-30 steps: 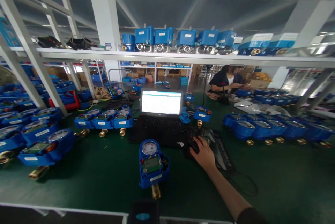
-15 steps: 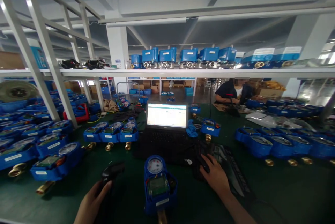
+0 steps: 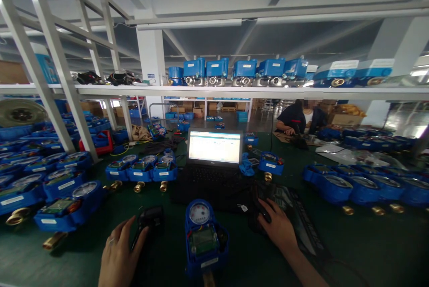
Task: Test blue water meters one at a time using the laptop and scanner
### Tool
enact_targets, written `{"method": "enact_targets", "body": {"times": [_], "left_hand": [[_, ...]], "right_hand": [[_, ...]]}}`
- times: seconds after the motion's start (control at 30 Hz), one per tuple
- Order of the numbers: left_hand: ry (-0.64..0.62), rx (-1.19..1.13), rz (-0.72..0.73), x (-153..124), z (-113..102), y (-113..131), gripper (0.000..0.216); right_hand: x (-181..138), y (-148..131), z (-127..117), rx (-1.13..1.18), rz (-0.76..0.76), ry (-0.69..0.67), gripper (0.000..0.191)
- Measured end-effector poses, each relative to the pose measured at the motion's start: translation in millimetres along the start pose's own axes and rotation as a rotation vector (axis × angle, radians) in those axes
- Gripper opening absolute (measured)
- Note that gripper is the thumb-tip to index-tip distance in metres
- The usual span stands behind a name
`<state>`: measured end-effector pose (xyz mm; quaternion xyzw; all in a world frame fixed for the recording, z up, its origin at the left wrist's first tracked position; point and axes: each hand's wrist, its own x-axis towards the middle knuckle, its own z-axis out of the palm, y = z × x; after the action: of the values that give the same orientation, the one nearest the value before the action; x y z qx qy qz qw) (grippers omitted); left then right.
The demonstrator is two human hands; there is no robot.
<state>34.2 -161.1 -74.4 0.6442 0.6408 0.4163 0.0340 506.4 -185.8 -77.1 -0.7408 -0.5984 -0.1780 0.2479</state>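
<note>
My left hand (image 3: pixel 119 251) lies beside a black handheld barcode scanner (image 3: pixel 150 217), its fingers stretched out and the thumb apart along the scanner's handle. My right hand (image 3: pixel 278 226) rests over a dark computer mouse (image 3: pixel 264 212) on a patterned mouse pad (image 3: pixel 295 208). Between my hands stands a blue water meter (image 3: pixel 205 238) with a round dial, a small display and a brass pipe end pointing towards me. Behind it a laptop (image 3: pixel 214 147) is open, its screen lit with a table-like page too small to read.
Three blue meters (image 3: pixel 142 168) stand in a row left of the laptop. More meters (image 3: pixel 69 208) crowd the left side, and another group (image 3: pixel 362 184) is at right. A white shelf (image 3: pixel 214 92) with boxed meters crosses above. Across the table sits a person (image 3: pixel 300 119).
My left hand has loosened from the scanner, its fingers now extended, and the scanner sits slightly further right. My right hand stays on the mouse.
</note>
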Motion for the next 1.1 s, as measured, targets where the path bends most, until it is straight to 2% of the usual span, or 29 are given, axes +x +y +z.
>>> {"method": "enact_targets", "body": {"times": [0.07,0.17,0.3,0.47,0.77,0.93,1.03,1.1], "left_hand": [[0.098,0.026,0.164,-19,8,14,0.065],[0.111,0.004,0.333,-45,28,37,0.046],[0.091,-0.085,0.272,-66,54,56,0.042],[0.044,-0.083,0.222,-74,72,54,0.041],[0.066,0.003,0.279,-76,76,47,0.041],[0.021,0.016,0.299,-76,78,44,0.042],[0.044,0.029,0.268,-76,79,44,0.04],[0.055,0.061,0.302,-75,80,41,0.04]], "right_hand": [[0,0,-1,-0.006,0.005,-0.006,0.045],[0,-1,-2,-0.01,0.004,0.009,0.045],[0,0,-2,-0.009,0.0,0.018,0.044],[-1,1,-1,-0.014,-0.003,0.017,0.044],[0,3,-1,0.003,-0.008,0.011,0.045],[-1,5,2,0.041,-0.034,0.012,0.046],[-1,5,1,0.054,-0.05,0.031,0.044],[-1,5,1,0.057,-0.058,0.042,0.043]]}}
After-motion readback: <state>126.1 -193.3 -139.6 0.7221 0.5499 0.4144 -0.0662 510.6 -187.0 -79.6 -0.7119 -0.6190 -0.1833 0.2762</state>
